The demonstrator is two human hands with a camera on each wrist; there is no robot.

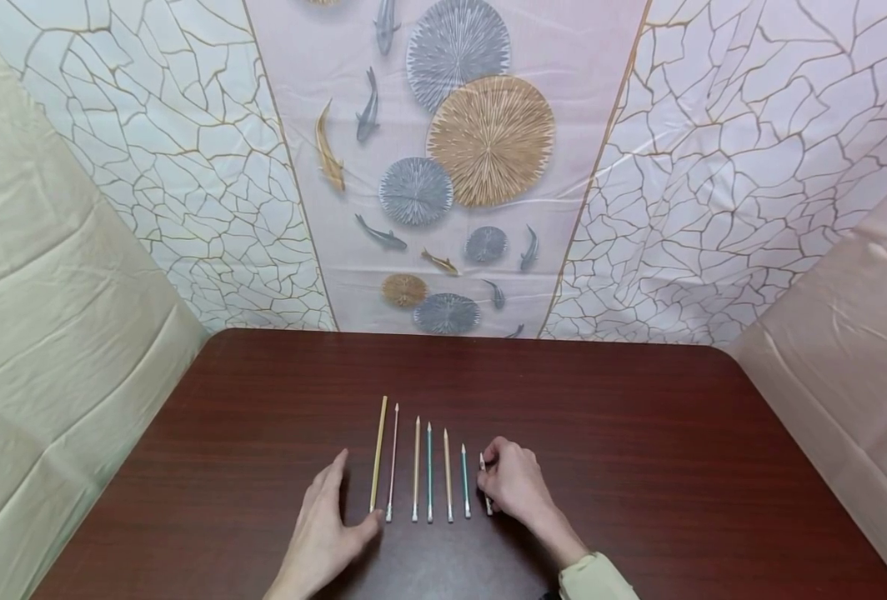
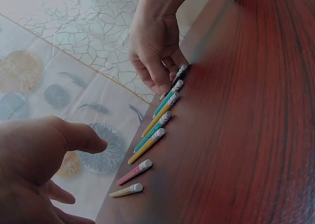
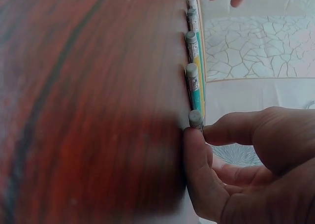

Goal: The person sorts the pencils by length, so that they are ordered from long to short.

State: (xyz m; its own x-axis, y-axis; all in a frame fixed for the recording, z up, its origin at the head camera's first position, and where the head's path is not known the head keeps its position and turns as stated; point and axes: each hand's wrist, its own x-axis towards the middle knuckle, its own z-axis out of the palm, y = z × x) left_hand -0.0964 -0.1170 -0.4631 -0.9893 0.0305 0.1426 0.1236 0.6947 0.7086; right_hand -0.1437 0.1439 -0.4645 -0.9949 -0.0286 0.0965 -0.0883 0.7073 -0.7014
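Note:
Several pencils lie side by side on the table, eraser ends toward me, getting shorter from left to right. Leftmost is a long yellow pencil (image 1: 378, 454), then a thin pink pencil (image 1: 393, 462). Gold and teal ones follow, among them a short teal pencil (image 1: 465, 482). At the right end, my right hand (image 1: 517, 482) pinches the shortest pencil (image 1: 488, 505) between thumb and fingers; its white eraser (image 3: 195, 117) pokes out beside the fingertips. My left hand (image 1: 322, 525) has its fingers spread left of the row, thumb near the yellow pencil's eraser end, holding nothing.
The dark reddish-brown table (image 1: 638, 433) has rounded far corners. Behind it hangs a patterned cloth (image 1: 443, 250) with fish and round leaf shapes. Beige cloth (image 1: 53, 333) hangs along the left side, and more beige cloth (image 1: 849, 350) along the right.

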